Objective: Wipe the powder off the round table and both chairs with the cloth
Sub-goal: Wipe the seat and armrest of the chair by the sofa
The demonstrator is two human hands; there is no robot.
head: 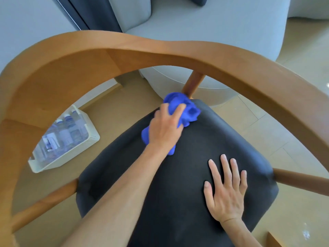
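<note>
A: Low in the frame, the right hand (227, 191) lies flat on the dark seat (178, 202), fingers (225, 166) straight and spread. Trouble?

B: It could smear any powder under the palm.

A: And mid-frame?

B: The left hand (164, 130) grips the bunched blue cloth (188, 108) at the seat's far edge, fingers curled round it. A hard stroke might flick powder onto the floor (249, 113), or knock the wooden post (193, 84) just behind.

A: The basket of bottles (65, 138), left?

B: Well apart; safe, I'd judge.
</note>
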